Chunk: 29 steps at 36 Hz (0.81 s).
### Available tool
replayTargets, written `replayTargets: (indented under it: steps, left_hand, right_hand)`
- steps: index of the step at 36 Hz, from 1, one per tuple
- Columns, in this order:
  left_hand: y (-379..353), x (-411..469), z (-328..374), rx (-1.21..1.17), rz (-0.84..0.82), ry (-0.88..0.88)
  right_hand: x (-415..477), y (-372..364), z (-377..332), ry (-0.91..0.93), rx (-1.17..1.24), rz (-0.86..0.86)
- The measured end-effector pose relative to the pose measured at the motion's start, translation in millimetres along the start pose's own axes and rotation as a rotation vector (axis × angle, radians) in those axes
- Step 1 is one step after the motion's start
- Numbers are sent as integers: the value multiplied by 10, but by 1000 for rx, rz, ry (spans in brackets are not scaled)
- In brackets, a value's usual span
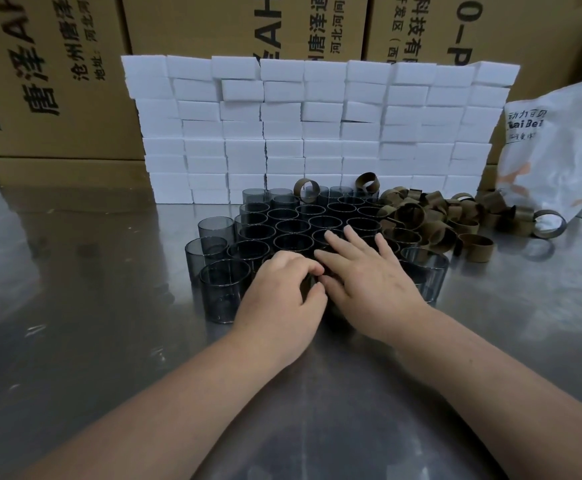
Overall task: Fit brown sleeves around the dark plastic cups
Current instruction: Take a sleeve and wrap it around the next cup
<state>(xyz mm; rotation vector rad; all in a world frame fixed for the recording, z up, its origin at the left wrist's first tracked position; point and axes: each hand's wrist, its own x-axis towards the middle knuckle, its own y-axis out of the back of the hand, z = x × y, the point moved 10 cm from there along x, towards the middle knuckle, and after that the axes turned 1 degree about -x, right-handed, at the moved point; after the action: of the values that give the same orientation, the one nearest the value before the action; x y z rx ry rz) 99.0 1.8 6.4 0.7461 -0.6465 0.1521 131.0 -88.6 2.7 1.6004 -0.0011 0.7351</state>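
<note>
Grip of left hand (282,289) on dark cup (309,285), right hand (369,275) flat alongside.

You are in a packing room or storeroom, a place where goods get made ready in big lots. Big brown boxes (57,81) with printed letters stand stacked behind your table (75,306). The table is shiny metal, like a work bench. A wall of white blocks (317,133) is piled up neatly in front of the boxes. Lots of the same dark cups (216,233) stand packed close together, and a heap of the same brown sleeves (431,216) lies just beside them. A white bag (559,161) with print sits at the right.
</note>
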Motion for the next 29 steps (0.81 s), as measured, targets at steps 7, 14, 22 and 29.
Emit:
replayTargets:
  steps: [7,14,22,29]
  left_hand:
    - [351,33,-104,395,238,105]
    - [358,77,-606,485,105,398]
    - [340,96,-629,514,53,387]
    - [349,111,-660,576,-27,415]
  right_hand:
    - [-64,517,300,-100,245,385]
    - [-444,756,1563,-606,562,788]
    - [-711,129,2165,-986,551,626]
    - [-469,-13,2167,-904,315,356]
